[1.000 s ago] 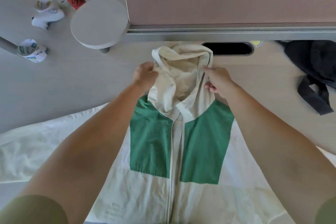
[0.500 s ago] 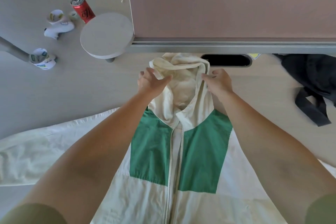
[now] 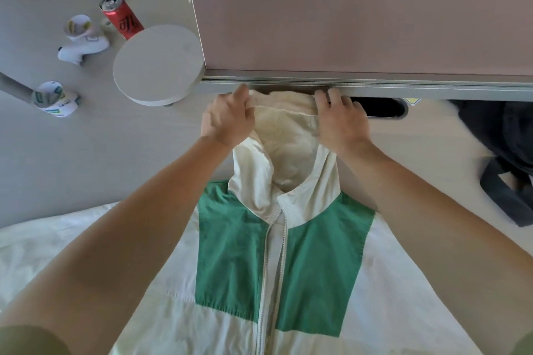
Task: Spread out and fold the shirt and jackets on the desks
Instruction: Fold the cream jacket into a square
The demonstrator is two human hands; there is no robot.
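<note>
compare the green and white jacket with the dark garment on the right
The jacket is white with green panels; the dark garment is plain dark. The jacket lies spread flat, zipped, with the left hand and the right hand on its hood; the dark garment sits crumpled and untouched. Both lie on the desk.
</note>
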